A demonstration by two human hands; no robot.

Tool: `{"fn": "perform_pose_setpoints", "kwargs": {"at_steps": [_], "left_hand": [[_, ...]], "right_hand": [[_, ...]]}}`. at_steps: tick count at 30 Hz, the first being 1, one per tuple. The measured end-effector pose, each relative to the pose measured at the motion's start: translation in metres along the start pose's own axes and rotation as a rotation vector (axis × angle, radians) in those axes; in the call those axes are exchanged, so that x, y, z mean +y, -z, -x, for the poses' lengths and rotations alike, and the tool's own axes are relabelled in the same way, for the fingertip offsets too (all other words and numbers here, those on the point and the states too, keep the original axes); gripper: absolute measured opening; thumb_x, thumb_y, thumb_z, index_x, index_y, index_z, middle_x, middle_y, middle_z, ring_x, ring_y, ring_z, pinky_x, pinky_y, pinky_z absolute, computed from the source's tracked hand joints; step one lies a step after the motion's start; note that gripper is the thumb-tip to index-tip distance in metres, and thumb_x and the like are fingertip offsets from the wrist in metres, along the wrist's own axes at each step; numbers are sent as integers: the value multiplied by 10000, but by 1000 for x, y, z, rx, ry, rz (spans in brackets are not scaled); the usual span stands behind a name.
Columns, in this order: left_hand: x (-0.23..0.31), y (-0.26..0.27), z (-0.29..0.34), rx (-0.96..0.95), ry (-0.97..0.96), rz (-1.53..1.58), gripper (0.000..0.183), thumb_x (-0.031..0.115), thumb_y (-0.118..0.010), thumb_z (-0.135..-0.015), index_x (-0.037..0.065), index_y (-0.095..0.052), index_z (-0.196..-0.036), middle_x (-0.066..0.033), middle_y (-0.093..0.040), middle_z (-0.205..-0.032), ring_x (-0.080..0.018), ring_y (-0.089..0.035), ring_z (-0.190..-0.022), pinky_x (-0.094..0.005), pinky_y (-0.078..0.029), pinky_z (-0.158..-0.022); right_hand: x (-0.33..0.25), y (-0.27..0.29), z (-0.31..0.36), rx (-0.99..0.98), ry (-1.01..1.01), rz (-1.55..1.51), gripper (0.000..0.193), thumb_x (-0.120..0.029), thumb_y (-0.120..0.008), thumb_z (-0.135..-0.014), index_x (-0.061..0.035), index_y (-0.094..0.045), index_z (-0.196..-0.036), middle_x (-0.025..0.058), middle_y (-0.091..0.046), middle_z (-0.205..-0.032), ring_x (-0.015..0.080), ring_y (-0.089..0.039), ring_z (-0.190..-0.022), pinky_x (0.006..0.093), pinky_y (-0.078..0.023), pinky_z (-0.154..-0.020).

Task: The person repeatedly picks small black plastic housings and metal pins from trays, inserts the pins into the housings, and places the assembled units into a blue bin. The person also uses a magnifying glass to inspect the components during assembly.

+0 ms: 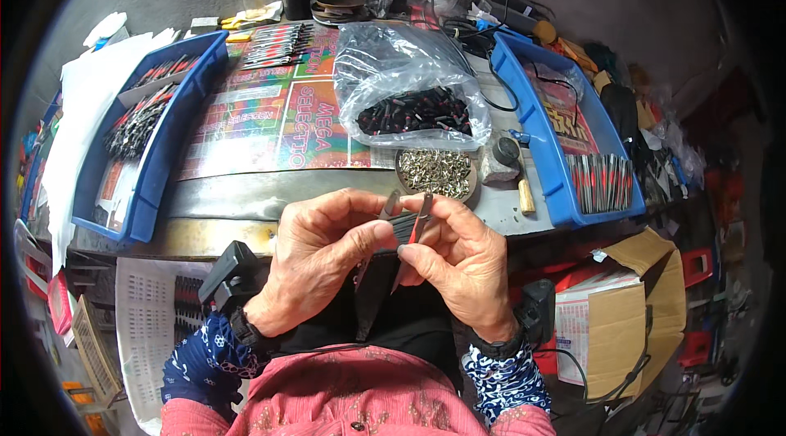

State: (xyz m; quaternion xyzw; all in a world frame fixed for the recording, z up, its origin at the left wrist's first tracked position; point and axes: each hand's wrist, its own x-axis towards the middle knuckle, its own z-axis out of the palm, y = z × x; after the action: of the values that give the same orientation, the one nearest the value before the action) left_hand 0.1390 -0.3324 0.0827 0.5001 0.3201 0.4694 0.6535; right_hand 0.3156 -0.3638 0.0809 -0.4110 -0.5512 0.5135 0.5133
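Note:
Just in front of the table's near edge, my two hands meet at the fingertips. My left hand [313, 252] is closed, its thumb and forefinger pinching a flat piece with a rounded metal tip [390, 205]. In my right hand [460, 264], thumb and fingers grip a slim black-and-red piece with a metal end [422, 219], held upright. Dark flat strips [403, 228] show between the hands; fingers hide part of them, and their exact kind cannot be made out. Beyond my fingertips stands a round bowl [474, 184] of small shiny metal parts.
A clear plastic bag [393, 51] of small black-and-red pieces lies behind the bowl. Blue trays [147, 211] [553, 182] with slim black-and-red pieces flank the table. A wooden-handled tool [526, 197] lies at right. Below are a white basket [143, 313] and a cardboard box [618, 317].

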Motion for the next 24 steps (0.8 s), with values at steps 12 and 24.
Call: {"fn": "perform_pose_setpoints", "kwargs": {"at_steps": [12, 24], "left_hand": [[-3, 7, 6, -24, 58, 93, 141, 79, -691, -899, -23, -671, -995, -36, -679, -823, -34, -561, -638, -179, -454, -551], [-3, 11, 5, -26, 44, 121, 108, 63, -707, -877, -8, -681, -954, -41, -681, -817, -60, -583, -645, -194, -474, -564]], "right_hand": [[11, -18, 6, 24, 58, 78, 479, 24, -652, -878, -45, -516, -1332, 30, -687, -815, 59, -632, -683, 212, -529, -628], [9, -24, 1, 19, 107, 135, 495, 36, -651, -880, -53, -514, -1347, 38, -695, -845, 60, -638, -701, 209, -529, -607]]}}
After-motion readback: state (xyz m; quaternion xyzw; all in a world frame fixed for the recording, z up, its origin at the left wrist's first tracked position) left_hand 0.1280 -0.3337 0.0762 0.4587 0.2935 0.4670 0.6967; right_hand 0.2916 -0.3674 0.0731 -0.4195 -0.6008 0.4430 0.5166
